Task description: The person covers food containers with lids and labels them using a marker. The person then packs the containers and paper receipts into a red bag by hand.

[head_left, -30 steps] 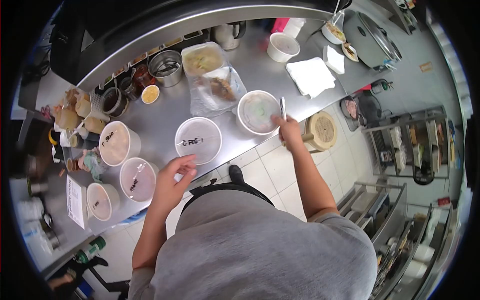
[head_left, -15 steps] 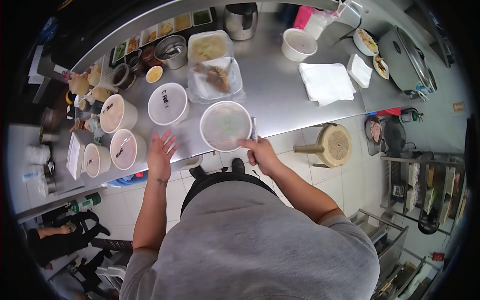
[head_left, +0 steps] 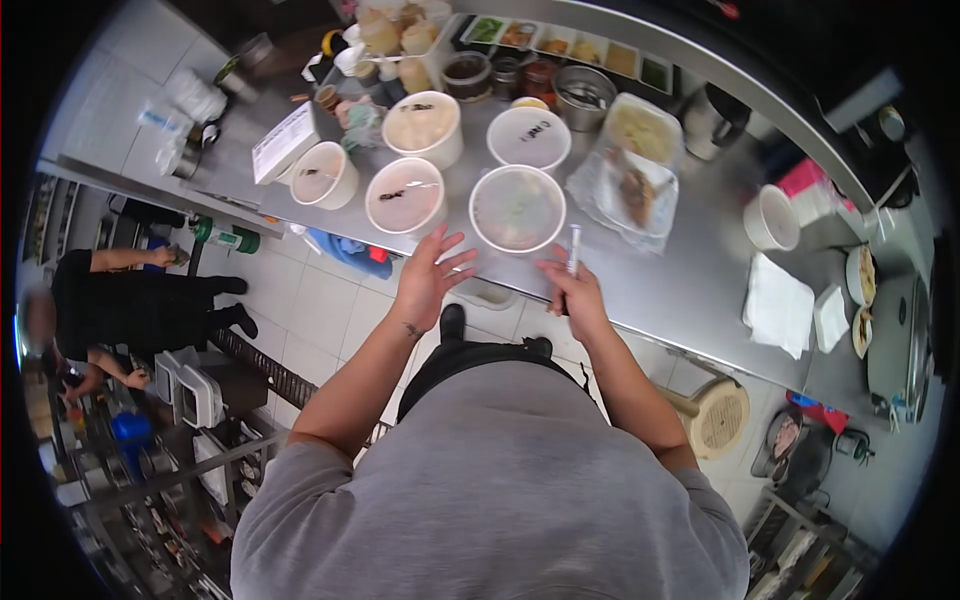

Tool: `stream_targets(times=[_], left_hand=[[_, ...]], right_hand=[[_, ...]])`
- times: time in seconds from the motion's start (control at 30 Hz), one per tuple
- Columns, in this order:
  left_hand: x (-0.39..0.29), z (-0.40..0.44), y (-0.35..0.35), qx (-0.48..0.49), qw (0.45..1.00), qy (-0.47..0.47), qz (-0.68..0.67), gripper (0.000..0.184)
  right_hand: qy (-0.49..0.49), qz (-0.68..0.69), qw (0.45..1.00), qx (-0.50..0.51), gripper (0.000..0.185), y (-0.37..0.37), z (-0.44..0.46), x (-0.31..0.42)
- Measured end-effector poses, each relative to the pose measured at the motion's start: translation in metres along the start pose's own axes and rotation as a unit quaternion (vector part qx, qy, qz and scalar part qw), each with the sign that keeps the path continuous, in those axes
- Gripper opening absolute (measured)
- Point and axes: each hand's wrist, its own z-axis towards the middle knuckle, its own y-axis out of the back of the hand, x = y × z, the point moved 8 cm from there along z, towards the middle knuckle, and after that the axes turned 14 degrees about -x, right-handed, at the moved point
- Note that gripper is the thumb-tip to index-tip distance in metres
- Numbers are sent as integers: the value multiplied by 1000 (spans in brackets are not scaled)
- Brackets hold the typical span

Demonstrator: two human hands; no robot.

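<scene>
A lidded round tub [head_left: 517, 210] with green contents under its clear lid and no writing stands near the counter's front edge. My left hand [head_left: 434, 280] is open, fingers spread, just off the edge to the lower left of that tub. To its lower right, my right hand [head_left: 580, 295] is closed around an upright marker pen [head_left: 574, 248] and does not touch the tub. Black marks show on the lids of the tubs beside it: one behind [head_left: 528, 137], one to the left [head_left: 405, 195], a taller one [head_left: 422, 127] and a smaller one [head_left: 323, 174].
To the right lie clear-wrapped food containers [head_left: 635, 180], another white tub [head_left: 771, 218] and napkins [head_left: 778, 305]. A metal pot [head_left: 584, 97] and sauce jars stand at the back. A stool [head_left: 715, 418] sits below the counter. Another person [head_left: 130, 300] stands at far left.
My view has turned left. The unmarked tub now stands close to the marked ones, and my right hand has come off it, still holding the marker pen. My left hand stays open.
</scene>
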Motion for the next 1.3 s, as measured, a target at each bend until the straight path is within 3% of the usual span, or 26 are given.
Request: stream_targets(times=[0.03, 0.13, 0.23, 0.3, 0.4, 0.47, 0.53, 0.57, 0.63, 0.73, 0.77, 0.83, 0.87, 0.9, 0.93, 0.97, 1.03, 1.1, 1.17, 1.2, 1.23, 1.3], left_hand=[[-20, 3, 9, -2, 998, -55, 42, 52], [-89, 41, 47, -53, 959, -230, 156, 34], [-175, 125, 82, -126, 841, -433, 300, 26], [-223, 171, 75, -152, 756, -506, 387, 24], [-249, 271, 67, -108, 691, -458, 549, 27], [-229, 353, 68, -60, 579, -380, 719, 29], [-219, 372, 62, -30, 570, -323, 755, 31], [-209, 367, 65, -25, 627, -306, 716, 33], [-181, 424, 74, -74, 561, -355, 744, 39], [-202, 384, 53, -6, 501, -342, 795, 41], [-212, 380, 48, 20, 391, -401, 828, 38], [-275, 333, 55, -112, 529, -542, 643, 31], [-304, 272, 50, -135, 570, -585, 561, 32], [-320, 242, 46, -131, 622, -559, 533, 35], [-331, 189, 34, -117, 659, -528, 523, 40], [-333, 147, 21, -41, 711, -543, 446, 41], [-315, 66, -8, 100, 774, -541, 313, 30], [-269, 23, -27, 219, 797, -431, 360, 29], [-219, -39, -54, 430, 805, -297, 281, 30], [-190, -59, -65, 490, 822, -159, 241, 32], [-164, -80, -73, 534, 822, -17, 198, 34], [-144, -107, -97, 548, 820, 8, 164, 37]], right_hand=[[36, -29, 998, -37, 59, 4, 2, 5], [26, -115, 980, -161, 60, 34, 37, -21], [82, -152, 956, -239, 63, 15, 28, 2], [154, -167, 935, -272, 63, 16, 48, -10], [206, -202, 893, -345, 59, 4, 35, -2], [238, -213, 864, -388, 57, -6, 10, 9], [226, -175, 872, -398, 51, -11, -8, 3], [213, -166, 876, -399, 50, -14, -21, 1], [204, -113, 881, -411, 46, -14, -41, -11], [197, -44, 872, -446, 42, -13, -76, -11], [206, -29, 865, -457, 37, -13, -87, -8], [247, -1, 865, -437, 35, -38, -102, 15], [268, 13, 859, -435, 35, -51, -111, 27], [251, 47, 888, -383, 32, -67, -110, 33], [239, 83, 908, -333, 30, -85, -107, 42], [215, 97, 933, -271, 28, -108, -102, 52], [160, 177, 965, -108, 48, -155, -96, 71], [76, 295, 952, 34, 61, -196, -105, 95], [39, 402, 906, 128, 60, -201, -122, 105], [19, 448, 875, 181, 60, -200, -131, 109], [49, 417, 901, 105, 49, -174, -130, 100], [112, 390, 910, 83, 46, -132, -150, 114]])
